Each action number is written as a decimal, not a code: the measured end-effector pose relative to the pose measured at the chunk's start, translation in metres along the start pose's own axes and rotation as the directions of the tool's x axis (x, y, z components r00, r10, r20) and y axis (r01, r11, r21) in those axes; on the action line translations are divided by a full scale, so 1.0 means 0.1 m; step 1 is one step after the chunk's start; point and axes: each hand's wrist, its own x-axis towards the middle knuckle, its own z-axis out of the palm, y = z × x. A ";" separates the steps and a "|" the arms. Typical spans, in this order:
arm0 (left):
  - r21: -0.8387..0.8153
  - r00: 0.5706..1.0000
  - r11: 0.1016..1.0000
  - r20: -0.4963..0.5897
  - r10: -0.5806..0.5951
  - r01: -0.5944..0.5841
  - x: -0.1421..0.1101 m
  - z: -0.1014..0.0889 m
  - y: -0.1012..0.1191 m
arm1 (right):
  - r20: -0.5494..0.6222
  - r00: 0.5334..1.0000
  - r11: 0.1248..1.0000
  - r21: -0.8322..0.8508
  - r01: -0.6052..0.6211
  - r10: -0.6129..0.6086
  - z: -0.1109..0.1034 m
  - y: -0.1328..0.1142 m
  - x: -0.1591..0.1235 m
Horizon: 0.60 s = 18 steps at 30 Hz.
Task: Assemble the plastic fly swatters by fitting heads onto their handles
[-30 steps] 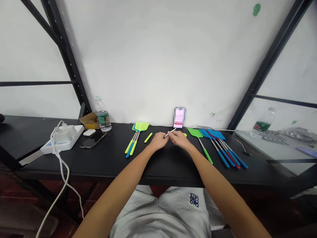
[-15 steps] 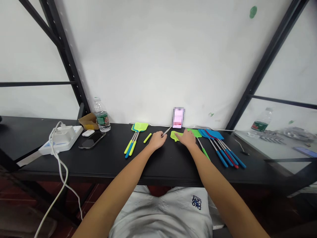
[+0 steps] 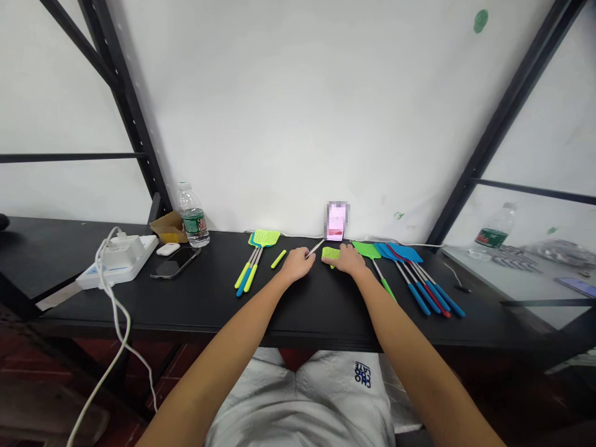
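Note:
My left hand [image 3: 298, 264] is closed around a thin metal rod [image 3: 316, 247] that points up and right toward a propped phone. My right hand [image 3: 351, 259] is closed over the right side of a yellow-green fly swatter head [image 3: 331, 252], with the fingers partly hiding it. Left of my left hand lies a loose yellow-green handle [image 3: 278, 259]. A green fly swatter [image 3: 367, 249] rests just right of my right hand. Further right, several blue swatters [image 3: 410, 252] and a red-handled one [image 3: 433, 301] overlap. A small group of yellow-green and blue swatters [image 3: 266, 238] lies on the left.
The lit phone [image 3: 336, 222] leans on the wall at the back. A water bottle [image 3: 194, 217], open carton [image 3: 167, 228], white case [image 3: 167, 249], dark phone [image 3: 176, 262] and power strip [image 3: 118, 264] occupy the left. A short cable [image 3: 459, 282] lies at right on the black table [image 3: 316, 316].
My right hand's fingers have closed in over the swatter head and cover more of its right side and lower edge. The left hand stays on the rod. The view has shifted slightly.

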 end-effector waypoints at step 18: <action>0.082 0.994 0.993 0.075 0.079 -0.085 -0.03 0.00 0.00 | -0.117 0.979 0.978 0.148 -0.149 0.167 -0.08 0.02 -0.03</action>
